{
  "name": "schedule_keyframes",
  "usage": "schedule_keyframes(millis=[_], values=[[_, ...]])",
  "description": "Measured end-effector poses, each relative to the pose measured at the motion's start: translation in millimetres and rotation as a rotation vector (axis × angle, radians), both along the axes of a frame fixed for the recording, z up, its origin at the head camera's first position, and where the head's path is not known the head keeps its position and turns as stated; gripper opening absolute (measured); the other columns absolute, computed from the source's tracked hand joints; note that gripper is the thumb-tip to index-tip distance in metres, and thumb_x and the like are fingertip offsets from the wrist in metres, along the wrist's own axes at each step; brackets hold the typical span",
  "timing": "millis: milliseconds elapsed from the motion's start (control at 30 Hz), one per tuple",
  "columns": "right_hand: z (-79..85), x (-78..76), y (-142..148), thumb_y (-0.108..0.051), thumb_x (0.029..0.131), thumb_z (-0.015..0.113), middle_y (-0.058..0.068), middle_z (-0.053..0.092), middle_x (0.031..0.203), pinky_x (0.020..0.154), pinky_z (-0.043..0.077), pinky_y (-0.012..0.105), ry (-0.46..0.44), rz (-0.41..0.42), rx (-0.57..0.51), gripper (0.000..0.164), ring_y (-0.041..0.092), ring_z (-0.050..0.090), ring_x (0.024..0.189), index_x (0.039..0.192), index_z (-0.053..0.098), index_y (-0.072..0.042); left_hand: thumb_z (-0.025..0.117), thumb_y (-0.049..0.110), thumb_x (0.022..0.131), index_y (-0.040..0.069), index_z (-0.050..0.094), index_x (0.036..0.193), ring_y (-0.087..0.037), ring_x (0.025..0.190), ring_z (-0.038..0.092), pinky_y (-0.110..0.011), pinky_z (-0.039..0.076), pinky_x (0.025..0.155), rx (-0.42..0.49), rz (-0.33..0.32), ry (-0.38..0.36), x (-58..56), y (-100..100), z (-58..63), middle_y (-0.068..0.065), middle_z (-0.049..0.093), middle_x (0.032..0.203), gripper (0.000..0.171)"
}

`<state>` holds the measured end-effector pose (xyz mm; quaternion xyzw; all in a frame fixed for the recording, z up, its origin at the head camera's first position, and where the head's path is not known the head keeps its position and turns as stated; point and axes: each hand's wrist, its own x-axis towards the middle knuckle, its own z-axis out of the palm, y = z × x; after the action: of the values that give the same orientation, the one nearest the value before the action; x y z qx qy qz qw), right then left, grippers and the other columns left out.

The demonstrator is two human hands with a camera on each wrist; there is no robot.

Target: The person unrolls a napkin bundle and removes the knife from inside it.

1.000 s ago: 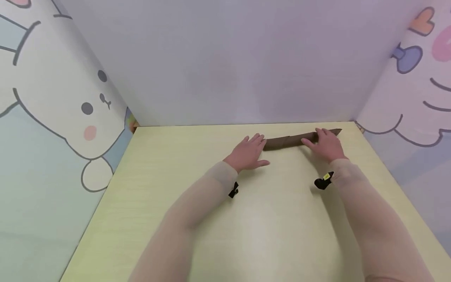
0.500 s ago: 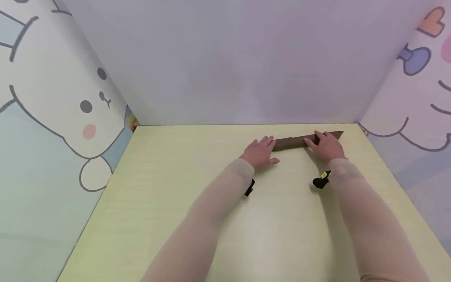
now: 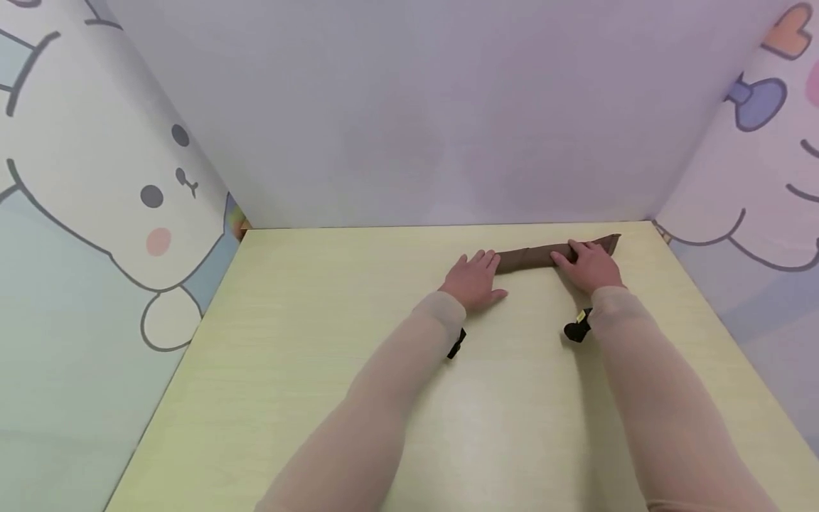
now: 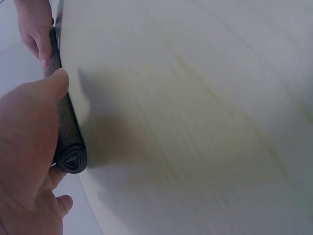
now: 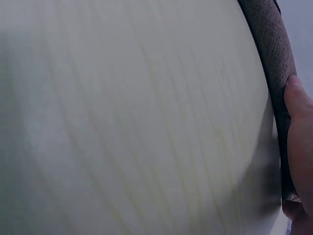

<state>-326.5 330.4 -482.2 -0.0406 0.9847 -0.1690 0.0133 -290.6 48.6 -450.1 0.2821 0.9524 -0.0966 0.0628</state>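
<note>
A brown cloth-like mat point(image 3: 527, 258), rolled into a tube, lies near the far edge of the table. My left hand point(image 3: 470, 283) touches its left end with the fingers extended and the thumb spread out to the side. In the left wrist view, the coiled layers of the roll's end point(image 4: 73, 159) show beside that palm. Toward the other end, my right hand point(image 3: 589, 269) grips the roll, thumb on the near side and fingers over the top. A pointed corner of the mat sticks out past the right hand. The right wrist view shows the thumb point(image 5: 296, 95) against the woven surface.
The pale yellow wood-grain table point(image 3: 288, 320) meets a plain light wall point(image 3: 409, 128) at the back. Side panels with cartoon prints point(image 3: 83, 213) flank it left and right. A small black device point(image 3: 578, 328) sits at the right wrist.
Over the first half second my left hand moved right, and the roll's left end shifted right with it. The right hand kept its grip at nearly the same place. Little has moved since.
</note>
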Motion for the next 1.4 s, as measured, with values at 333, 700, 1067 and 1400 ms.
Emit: schedule_keyframes(millis=[333,700,1067,1400], values=[[-2.4,-2.0,-1.0,-0.069,0.093,0.029,0.037,0.026,0.144,0.100,0.025,0.068,-0.025,-0.023,0.003,0.088,0.057,0.020,0.132,0.149,0.029,0.000,0.028,0.066,0.095,0.014,0.010,0.156,-0.017,0.146,0.014,-0.044,0.017,0.115,0.007,0.035,0.016,1.2,2.6,-6.0,0.001,0.013,0.161,0.082],[1.1,-1.5,-0.4,-0.071,0.092,0.025,0.038,0.022,0.146,0.099,0.023,0.070,-0.057,-0.027,0.027,0.091,0.059,0.014,0.133,0.151,0.025,-0.003,0.031,0.064,0.096,0.017,0.010,0.156,-0.015,0.146,0.013,-0.047,0.015,0.115,0.010,0.072,0.002,4.0,5.5,-1.6,0.003,0.012,0.161,0.079],[4.8,4.4,-8.1,-0.066,0.095,0.028,0.039,0.023,0.145,0.099,0.025,0.070,-0.059,-0.017,0.029,0.086,0.058,0.017,0.132,0.150,0.026,0.000,0.031,0.064,0.096,0.016,0.011,0.156,-0.016,0.146,0.015,-0.049,0.017,0.114,-0.018,0.080,0.022,8.7,3.1,-1.9,0.002,0.014,0.161,0.079],[6.6,10.3,-15.2,-0.065,0.096,0.027,0.041,0.023,0.144,0.099,0.024,0.070,-0.052,0.001,0.050,0.085,0.060,0.016,0.131,0.150,0.026,0.000,0.032,0.064,0.096,0.018,0.012,0.156,-0.014,0.145,0.015,-0.050,0.019,0.113,-0.035,0.104,0.035,14.2,1.8,-4.1,0.003,0.015,0.160,0.079]])
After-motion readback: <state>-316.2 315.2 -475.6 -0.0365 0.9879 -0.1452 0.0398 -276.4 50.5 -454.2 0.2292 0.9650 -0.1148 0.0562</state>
